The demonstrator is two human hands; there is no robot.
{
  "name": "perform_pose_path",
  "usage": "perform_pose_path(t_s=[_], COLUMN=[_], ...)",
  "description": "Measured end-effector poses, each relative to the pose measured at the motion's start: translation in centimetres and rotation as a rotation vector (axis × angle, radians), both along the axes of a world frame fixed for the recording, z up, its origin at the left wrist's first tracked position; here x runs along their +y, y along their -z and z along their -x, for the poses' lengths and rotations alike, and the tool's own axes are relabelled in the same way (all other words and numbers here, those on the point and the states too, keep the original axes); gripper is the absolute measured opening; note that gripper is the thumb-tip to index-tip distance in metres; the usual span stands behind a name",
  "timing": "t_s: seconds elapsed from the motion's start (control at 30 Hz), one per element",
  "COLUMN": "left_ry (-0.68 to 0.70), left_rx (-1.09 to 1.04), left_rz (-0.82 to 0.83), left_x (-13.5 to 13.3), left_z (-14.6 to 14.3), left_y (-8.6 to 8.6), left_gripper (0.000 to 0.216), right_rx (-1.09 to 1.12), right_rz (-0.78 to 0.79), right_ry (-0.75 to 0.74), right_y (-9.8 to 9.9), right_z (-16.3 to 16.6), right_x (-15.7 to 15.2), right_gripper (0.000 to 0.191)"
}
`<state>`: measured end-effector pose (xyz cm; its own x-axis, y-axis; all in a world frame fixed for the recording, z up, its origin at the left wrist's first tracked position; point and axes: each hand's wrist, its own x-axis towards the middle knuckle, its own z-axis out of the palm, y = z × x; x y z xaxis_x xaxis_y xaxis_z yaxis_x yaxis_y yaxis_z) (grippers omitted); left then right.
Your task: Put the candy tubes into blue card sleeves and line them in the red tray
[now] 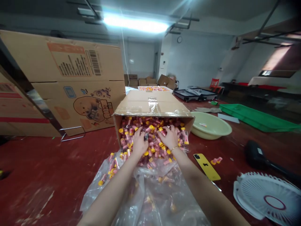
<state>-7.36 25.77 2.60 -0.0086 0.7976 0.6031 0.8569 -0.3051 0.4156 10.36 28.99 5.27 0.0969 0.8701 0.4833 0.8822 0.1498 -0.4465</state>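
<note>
A cardboard box (150,105) lies on its side on the red floor, its open mouth facing me. It is full of several small pink tubes with yellow caps (152,124). My left hand (139,142) and my right hand (169,138) both reach into the mouth, fingers curled down into the heap of tubes. A gold bracelet sits on the right wrist. Tubes spill out onto a clear plastic bag (143,191) spread under my forearms.
Large flat cartons (70,81) lean at the left. A pale green basin (210,125) stands right of the box, a yellow phone (207,166) and two loose tubes (216,160) nearby. A white fan grille (270,196), a black tool (258,155) and a green tray (256,117) lie at right.
</note>
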Motion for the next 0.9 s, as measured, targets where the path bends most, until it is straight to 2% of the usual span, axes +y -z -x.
perform_pose_path(t_s=[0.17,0.33,0.53,0.57,0.67,0.73,0.8,0.9], left_ry=[0.074,0.151,0.234,0.249,0.261,0.256,0.256,0.305], left_rx=[-0.093,-0.189,-0.243,-0.244,-0.251,-0.257,-0.238,-0.117], left_rz=[0.028,0.059,0.095,0.104,0.154,0.191,0.239,0.324], left_x=[-2.0,-6.3,-10.9,-11.4,-12.6,-13.5,-14.5,-15.9], left_z=[-0.1,-0.1,-0.1,-0.1,-0.2,-0.1,0.0,0.2], left_y=[1.1,2.0,2.9,2.9,3.1,3.2,3.3,3.8], left_gripper=[0.042,0.05,0.049,0.051,0.054,0.054,0.054,0.055], right_rx=[0.114,0.174,-0.046,-0.08,-0.161,-0.2,-0.219,-0.151], right_rz=[-0.154,-0.203,-0.057,-0.041,0.019,0.106,0.216,0.32], right_ry=[-0.076,-0.168,-0.323,-0.352,-0.402,-0.424,-0.475,-0.649], right_y=[2.4,4.6,5.6,5.8,6.7,7.0,6.7,5.3], right_z=[0.2,0.2,-0.4,-0.4,-0.6,-1.1,-2.1,-4.2], right_x=[-2.3,-5.9,-11.0,-11.9,-14.7,-16.5,-18.2,-20.1], right_gripper=[0.035,0.038,0.038,0.041,0.069,0.079,0.08,0.07])
